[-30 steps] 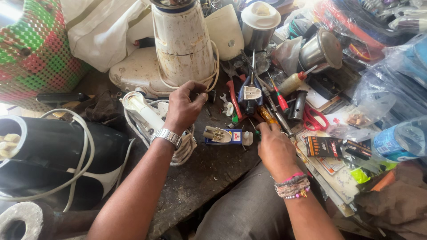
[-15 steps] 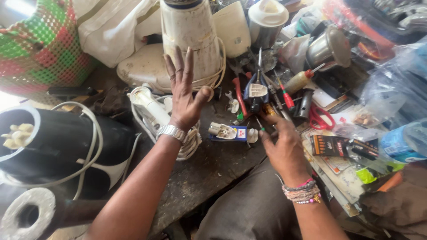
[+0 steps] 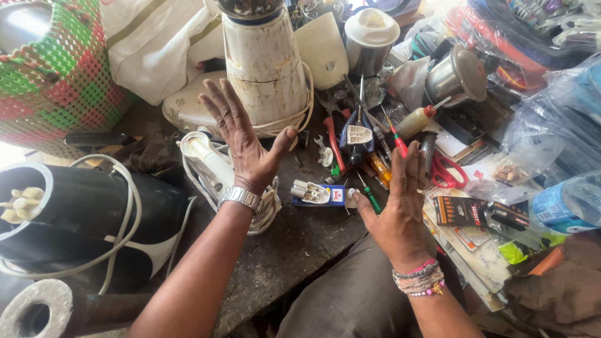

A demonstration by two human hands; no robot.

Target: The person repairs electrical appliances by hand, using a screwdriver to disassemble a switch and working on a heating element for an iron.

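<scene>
The dark bench [image 3: 294, 250] is crowded on three sides: a black pipe [image 3: 81, 206] on the left, a white mixer base [image 3: 266, 66] at the back, a heap of screwdrivers [image 3: 369, 156] and packets to the right. Only a bare strip near the front edge, between the two forearms, lies open. The left hand [image 3: 241, 141] is raised with fingers spread wide, palm turned inward, holding nothing, just in front of the mixer base and above a white corded plug [image 3: 210, 163]. The right hand [image 3: 397, 206] is likewise open and empty, fingers loosely together, over the screwdrivers. A small white plug on a blue card [image 3: 316, 194] lies between the hands. Half a second ago the right hand was lower, down among the tools; it has since lifted and opened.
</scene>
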